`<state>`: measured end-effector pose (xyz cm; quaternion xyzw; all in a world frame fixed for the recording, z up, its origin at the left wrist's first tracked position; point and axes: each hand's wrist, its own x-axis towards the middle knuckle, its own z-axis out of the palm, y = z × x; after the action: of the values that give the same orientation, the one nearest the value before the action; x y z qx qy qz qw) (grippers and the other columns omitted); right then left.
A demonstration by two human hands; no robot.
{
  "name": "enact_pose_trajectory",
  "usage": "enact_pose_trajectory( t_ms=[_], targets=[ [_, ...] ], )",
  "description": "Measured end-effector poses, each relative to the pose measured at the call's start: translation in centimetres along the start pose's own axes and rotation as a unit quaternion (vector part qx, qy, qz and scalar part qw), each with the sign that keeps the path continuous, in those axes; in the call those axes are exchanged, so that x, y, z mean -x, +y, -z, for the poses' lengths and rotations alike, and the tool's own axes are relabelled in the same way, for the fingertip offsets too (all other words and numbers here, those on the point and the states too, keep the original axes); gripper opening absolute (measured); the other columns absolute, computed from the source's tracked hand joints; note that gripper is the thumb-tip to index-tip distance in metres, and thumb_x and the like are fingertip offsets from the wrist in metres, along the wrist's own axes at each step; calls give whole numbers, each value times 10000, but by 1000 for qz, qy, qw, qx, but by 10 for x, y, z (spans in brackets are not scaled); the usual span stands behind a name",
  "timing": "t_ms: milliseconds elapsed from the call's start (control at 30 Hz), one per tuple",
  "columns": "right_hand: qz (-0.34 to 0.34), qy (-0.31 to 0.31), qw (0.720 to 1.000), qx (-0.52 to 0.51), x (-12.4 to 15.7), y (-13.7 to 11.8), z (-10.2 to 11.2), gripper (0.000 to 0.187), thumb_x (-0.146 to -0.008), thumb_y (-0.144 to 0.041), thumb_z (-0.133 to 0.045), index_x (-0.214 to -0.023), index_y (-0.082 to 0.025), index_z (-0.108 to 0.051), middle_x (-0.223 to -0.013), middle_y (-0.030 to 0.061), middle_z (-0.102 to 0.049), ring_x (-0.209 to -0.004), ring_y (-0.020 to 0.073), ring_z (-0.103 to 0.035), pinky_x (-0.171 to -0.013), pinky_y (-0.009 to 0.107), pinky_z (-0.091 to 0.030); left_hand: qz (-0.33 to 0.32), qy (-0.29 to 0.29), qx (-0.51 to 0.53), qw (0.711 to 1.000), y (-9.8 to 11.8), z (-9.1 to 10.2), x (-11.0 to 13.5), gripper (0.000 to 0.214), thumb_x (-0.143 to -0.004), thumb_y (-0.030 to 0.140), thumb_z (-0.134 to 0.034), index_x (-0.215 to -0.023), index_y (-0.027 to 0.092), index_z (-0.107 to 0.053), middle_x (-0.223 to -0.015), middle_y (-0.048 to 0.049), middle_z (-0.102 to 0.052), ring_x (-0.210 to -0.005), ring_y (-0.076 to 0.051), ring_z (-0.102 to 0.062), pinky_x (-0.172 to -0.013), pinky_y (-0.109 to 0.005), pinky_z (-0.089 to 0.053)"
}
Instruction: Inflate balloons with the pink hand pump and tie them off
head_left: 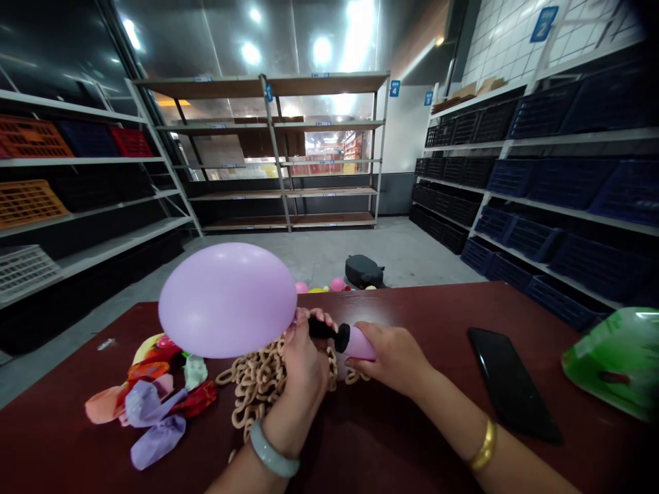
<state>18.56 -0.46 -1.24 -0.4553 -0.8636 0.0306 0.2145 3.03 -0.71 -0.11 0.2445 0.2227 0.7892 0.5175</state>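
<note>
A large inflated lilac balloon (227,300) is at the left, its neck running into my left hand (307,353). That hand is closed around the neck and the black end of a hand balloon pump (341,337); the nozzle itself is hidden by the fingers. My right hand (388,357) wraps the pump's pink-purple barrel from the right. Below and behind my left hand lies a heap of tan chain links (260,377). Limp balloons (149,405) in purple, orange, red, yellow and pale green are piled on the table to the left.
On the dark red table (412,439), a black flat phone-like slab (509,381) and a green-and-clear bag (615,363) lie at the right. Beyond the far edge, a dark grey bag (364,271) and small balloons (337,284) are on the floor. Shelves with crates line the sides.
</note>
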Motion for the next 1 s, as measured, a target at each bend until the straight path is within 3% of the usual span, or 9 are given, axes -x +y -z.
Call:
enact_pose_trajectory(
  t_ms=[300, 433, 533, 667, 867, 1000],
  targets=[
    [10, -13, 1000, 0, -1, 14, 2, 516, -793, -522, -644, -1215, -245, -535, -1094, 66, -686, -953, 253, -649, -776, 345, -456, -79, 40, -5, 996, 62, 27, -46, 235, -843, 369, -608, -772, 198, -463, -647, 10, -490, -576, -142, -517, -520, -260, -427],
    [14, -13, 1000, 21, -1, 23, 3, 508, -785, -532, -647, -1193, -245, -550, -1073, 59, -689, -914, 256, -657, -738, 349, -458, -80, 89, 9, 993, 75, 38, -60, 257, -884, 383, -541, -745, 189, -447, -631, 11, -476, -540, -132, -498, -492, -252, -400],
    [19, -10, 999, 36, -1, 27, 3, 516, -803, -550, -618, -1202, -232, -544, -1062, 70, -687, -899, 259, -658, -733, 355, -458, -79, 108, 11, 991, 69, 41, -60, 241, -903, 359, -509, -747, 186, -446, -631, 10, -475, -538, -130, -491, -494, -252, -397],
    [14, -16, 998, 61, 1, 27, 3, 537, -831, -583, -561, -1214, -208, -526, -1062, 94, -680, -878, 271, -657, -704, 360, -453, -82, 100, 4, 992, 48, 37, -52, 224, -850, 334, -594, -763, 190, -447, -643, 16, -486, -570, -130, -510, -526, -251, -414],
    [-6, -30, 997, 73, 1, 16, 2, 510, -826, -541, -590, -1216, -220, -518, -1020, 88, -683, -855, 274, -655, -687, 347, -443, -17, 76, 1, 997, 8, 22, -24, 233, -805, 325, -657, -768, 189, -471, -674, 8, -526, -611, -139, -540, -610, -287, -467],
    [-10, -29, 999, 45, 1, 2, 0, 505, -803, -504, -630, -1207, -222, -520, -1047, 89, -681, -873, 266, -655, -695, 340, -450, 19, 55, 8, 998, -6, 8, -5, 209, -814, 326, -652, -791, 180, -505, -687, 2, -520, -619, -136, -527, -613, -287, -469]
  ],
)
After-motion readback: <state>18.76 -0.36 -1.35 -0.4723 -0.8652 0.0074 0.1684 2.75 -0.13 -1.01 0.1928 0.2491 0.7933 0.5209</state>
